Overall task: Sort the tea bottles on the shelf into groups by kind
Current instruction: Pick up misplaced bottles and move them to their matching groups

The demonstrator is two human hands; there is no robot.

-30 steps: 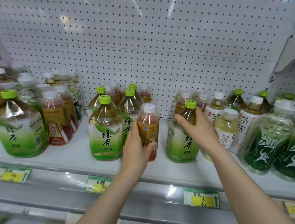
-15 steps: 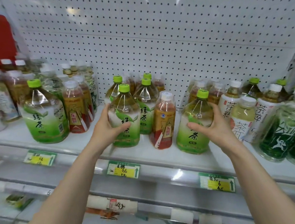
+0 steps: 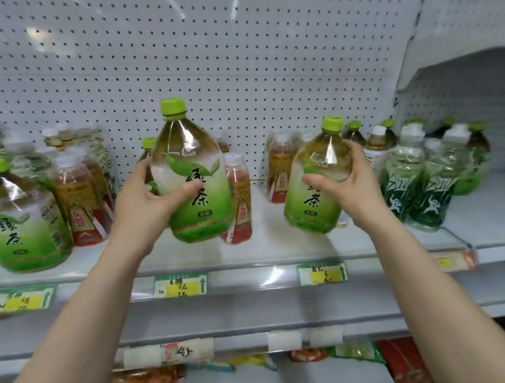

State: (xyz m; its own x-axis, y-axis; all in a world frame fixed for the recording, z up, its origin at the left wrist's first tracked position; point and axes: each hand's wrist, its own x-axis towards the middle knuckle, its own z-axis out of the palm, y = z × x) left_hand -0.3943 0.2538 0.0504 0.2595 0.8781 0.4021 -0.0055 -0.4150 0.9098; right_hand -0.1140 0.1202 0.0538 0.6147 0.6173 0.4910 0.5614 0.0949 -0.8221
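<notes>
Tea bottles of mixed kinds stand along the white metal shelf (image 3: 267,251), in front of a pegboard back.

Far left: large clear plastic bottle with lime-green cap and green-and-white label (image 3: 21,217), upright on the shelf. Slim bottles with red-and-gold labels (image 3: 81,204) stand just beside it.

Left hand (image 3: 143,200): fingers and thumb wrapped round the belly of a second green-capped bottle (image 3: 192,173) of the same kind. Change: half a second ago this bottle stood on the shelf. Now it is raised and upright, base clear of the shelf, in front of a slim red-labelled bottle (image 3: 239,199).

Right hand (image 3: 349,186): grips a third green-capped bottle (image 3: 315,190) round its upper body. It was upright before and now leans left. Cannot tell whether its base has left the shelf.

Far right: cluster of clear bottles with dark green patterned labels (image 3: 414,185), untouched.

Judgement: both gripped bottles match the far-left one, so they probably belong beside it. The red-and-gold bottles sit between, so room must be made there first. Kinds remain interleaved, so sorting is at an early stage.
</notes>
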